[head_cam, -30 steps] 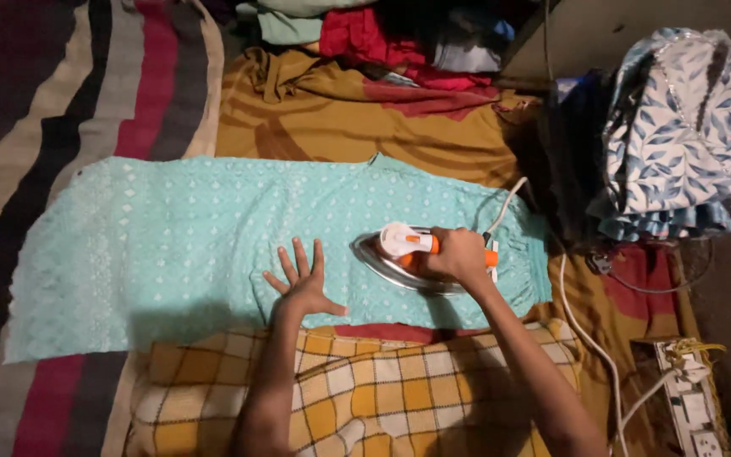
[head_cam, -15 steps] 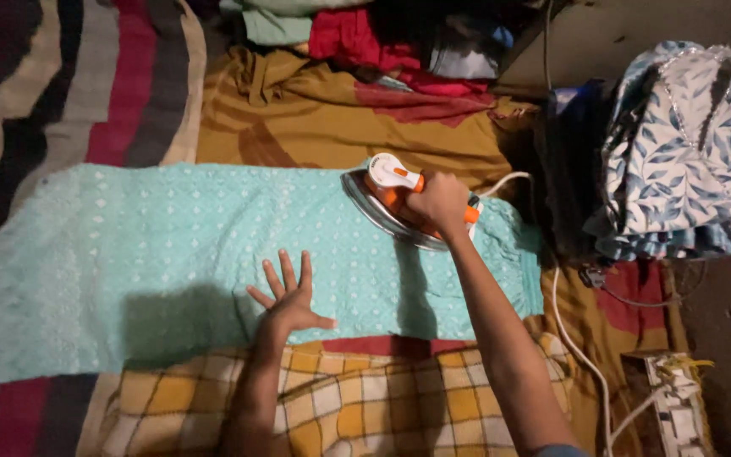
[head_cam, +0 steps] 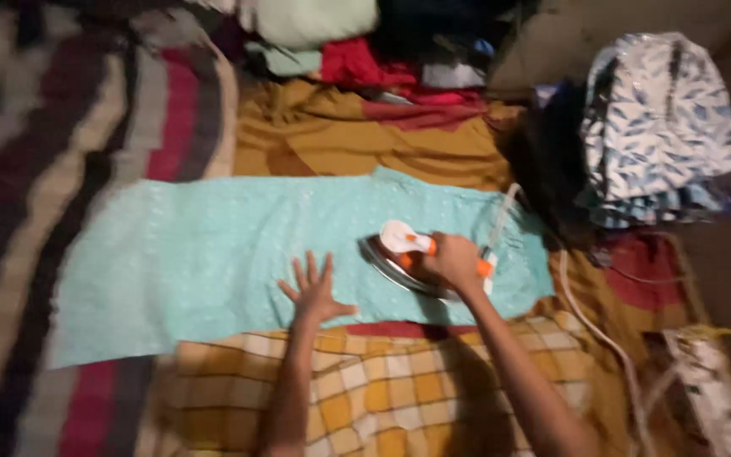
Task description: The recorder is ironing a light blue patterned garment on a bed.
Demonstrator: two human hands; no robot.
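A long turquoise cloth with small white dots lies flat across the middle. My left hand rests on its near edge, palm down, fingers spread. My right hand grips the orange handle of a white and orange electric iron, which sits sole-down on the right part of the cloth. The iron's white cord runs off to the right.
Under the cloth lie a mustard sheet, a yellow checked blanket near me and a striped blanket at left. A folded stack with a blue leaf print stands at right. Crumpled clothes pile at the back. A white power strip lies lower right.
My right hand slid the iron up to the cloth's far edge and has now drawn it back toward me, to the near right part. My left hand stays pressed on the cloth.
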